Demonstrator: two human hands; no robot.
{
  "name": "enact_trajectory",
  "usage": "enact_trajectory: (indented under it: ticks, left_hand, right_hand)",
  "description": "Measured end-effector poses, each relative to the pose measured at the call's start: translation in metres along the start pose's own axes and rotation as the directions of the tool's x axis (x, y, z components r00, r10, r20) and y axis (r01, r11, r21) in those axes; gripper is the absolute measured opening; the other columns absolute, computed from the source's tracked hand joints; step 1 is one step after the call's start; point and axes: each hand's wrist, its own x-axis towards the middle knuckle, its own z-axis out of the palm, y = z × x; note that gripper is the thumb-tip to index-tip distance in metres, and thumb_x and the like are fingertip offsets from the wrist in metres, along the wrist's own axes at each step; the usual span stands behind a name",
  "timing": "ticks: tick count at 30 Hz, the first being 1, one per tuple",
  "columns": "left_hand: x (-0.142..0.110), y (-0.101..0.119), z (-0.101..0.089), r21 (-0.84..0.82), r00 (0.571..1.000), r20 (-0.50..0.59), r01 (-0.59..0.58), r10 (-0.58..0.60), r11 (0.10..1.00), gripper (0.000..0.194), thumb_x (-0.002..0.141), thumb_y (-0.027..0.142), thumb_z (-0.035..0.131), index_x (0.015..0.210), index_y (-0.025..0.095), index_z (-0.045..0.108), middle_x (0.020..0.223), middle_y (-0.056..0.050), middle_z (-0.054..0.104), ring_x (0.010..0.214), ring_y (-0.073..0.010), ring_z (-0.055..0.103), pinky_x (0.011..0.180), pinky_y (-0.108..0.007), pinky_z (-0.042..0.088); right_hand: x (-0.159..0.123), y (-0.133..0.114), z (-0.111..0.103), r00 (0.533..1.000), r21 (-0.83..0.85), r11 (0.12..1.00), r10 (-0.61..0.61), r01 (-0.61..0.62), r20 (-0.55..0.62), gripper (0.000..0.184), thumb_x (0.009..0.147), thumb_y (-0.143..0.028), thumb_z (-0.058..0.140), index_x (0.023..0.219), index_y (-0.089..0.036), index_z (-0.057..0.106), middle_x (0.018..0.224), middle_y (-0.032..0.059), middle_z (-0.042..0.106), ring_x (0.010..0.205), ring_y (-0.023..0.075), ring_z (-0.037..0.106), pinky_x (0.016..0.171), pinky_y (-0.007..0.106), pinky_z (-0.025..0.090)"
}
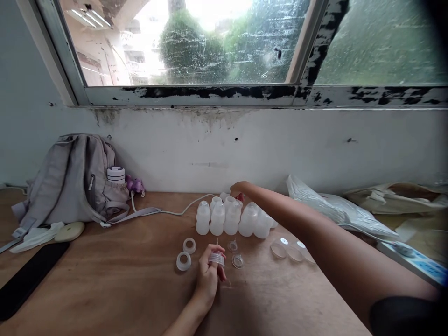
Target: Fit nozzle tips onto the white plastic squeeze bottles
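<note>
My left hand (207, 275) rests on the wooden table (133, 289), its fingers closed round a small clear threaded ring (217, 258). My right hand (239, 188) reaches far forward over a cluster of several small translucent white bottles (231, 217); its fingers curl down behind the back row, and what they touch is hidden. Two white rings (186, 253) lie left of my left hand. Small clear valve parts (235, 253) lie to its right, and clear round lids (292, 251) lie under my right forearm.
A grey backpack (70, 184) with a white-capped flask (115, 174) leans on the wall at left, a white cable (182, 210) running from it. Crumpled plastic bags (336, 207) and a blue power strip (420, 263) sit at right. A black strap (31, 275) lies at the front left.
</note>
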Motion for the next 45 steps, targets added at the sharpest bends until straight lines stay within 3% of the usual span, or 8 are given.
enact_trajectory:
  ticks: [11,16,19,24,30,34,39,45]
  left_hand:
    - [-0.001,-0.002,0.000,0.000,1.000,-0.019,-0.011,0.011,1.000,0.022,0.066,0.013,0.038,0.082,0.017,0.053,0.067,0.004,0.048,0.039,-0.0032,0.040,0.038,-0.015,0.029]
    - [-0.001,-0.001,-0.001,0.007,1.000,-0.018,-0.014,0.014,1.000,0.026,0.064,0.013,0.039,0.085,0.017,0.053,0.071,0.003,0.050,0.039,-0.0035,0.042,0.038,-0.016,0.031]
    - [-0.001,-0.003,-0.001,0.038,0.999,-0.017,-0.030,0.031,0.999,0.025,0.065,0.014,0.039,0.086,0.017,0.053,0.071,0.003,0.051,0.039,-0.0037,0.043,0.038,-0.016,0.031]
    - [-0.004,-0.005,0.000,0.132,0.999,0.006,-0.055,0.054,0.990,0.025,0.070,0.017,0.041,0.093,0.019,0.050,0.063,0.005,0.050,0.039,-0.0053,0.043,0.038,-0.016,0.033]
    - [-0.011,-0.005,0.003,0.223,0.995,0.094,-0.007,-0.015,0.975,0.035,0.076,0.023,0.041,0.111,0.022,0.041,0.050,0.007,0.047,0.043,-0.0093,0.046,0.043,-0.018,0.037]
    - [-0.018,-0.003,0.007,0.229,0.993,0.120,-0.007,-0.021,0.973,0.047,0.072,0.024,0.052,0.115,0.023,0.035,0.065,0.005,0.053,0.054,-0.0096,0.052,0.053,-0.020,0.042]
    - [-0.028,-0.002,0.023,0.145,0.991,0.123,-0.070,0.052,0.987,0.043,0.080,0.041,0.046,0.116,0.021,0.038,0.094,-0.004,0.053,0.074,-0.0143,0.057,0.073,-0.030,0.046]
    - [-0.027,0.018,0.072,0.341,0.900,0.305,-0.408,0.311,0.847,0.032,0.089,0.032,0.032,0.119,0.022,0.038,0.112,-0.008,0.046,0.093,-0.0182,0.053,0.087,-0.036,0.041]
  right_hand:
    - [-0.033,0.016,-0.037,0.962,0.026,0.995,-0.087,0.098,-0.260,0.031,0.053,-0.026,0.073,0.073,-0.004,0.062,0.072,0.0121,0.060,0.084,0.0339,0.055,0.070,0.044,0.043]
    - [-0.081,0.048,-0.061,0.907,0.183,0.931,-0.238,0.315,-0.347,0.032,0.060,-0.035,0.067,0.075,-0.007,0.061,0.073,0.0096,0.059,0.078,0.0238,0.058,0.067,0.035,0.049]
    - [-0.112,0.071,-0.055,0.831,0.363,0.768,-0.377,0.527,-0.409,0.028,0.072,-0.037,0.056,0.085,-0.012,0.059,0.080,0.0063,0.059,0.077,0.0146,0.058,0.071,0.026,0.050]
    - [-0.144,0.101,0.027,0.669,0.774,0.048,-0.539,0.632,-0.512,0.022,0.069,-0.026,0.060,0.085,-0.012,0.056,0.078,0.0062,0.060,0.074,0.0153,0.058,0.073,0.033,0.051]
    - [-0.155,0.106,0.203,0.671,0.848,-0.326,-0.518,0.418,-0.530,0.030,0.063,-0.017,0.059,0.093,-0.013,0.059,0.082,0.0053,0.061,0.074,0.0163,0.058,0.070,0.029,0.047]
    - [-0.156,0.101,0.269,0.709,0.822,-0.467,-0.454,0.325,-0.539,0.028,0.062,-0.018,0.060,0.089,-0.016,0.060,0.083,0.0045,0.061,0.077,0.0166,0.058,0.070,0.028,0.044]
    - [-0.155,0.106,0.279,0.686,0.737,-0.410,-0.297,0.537,-0.664,0.041,0.063,-0.026,0.064,0.103,-0.018,0.053,0.093,0.0054,0.060,0.086,0.0207,0.056,0.074,0.032,0.043]
    - [-0.165,0.107,0.291,0.524,0.500,0.159,-0.224,0.852,-0.822,0.037,0.066,-0.023,0.062,0.102,-0.020,0.051,0.089,0.0026,0.057,0.079,0.0190,0.054,0.068,0.030,0.044]
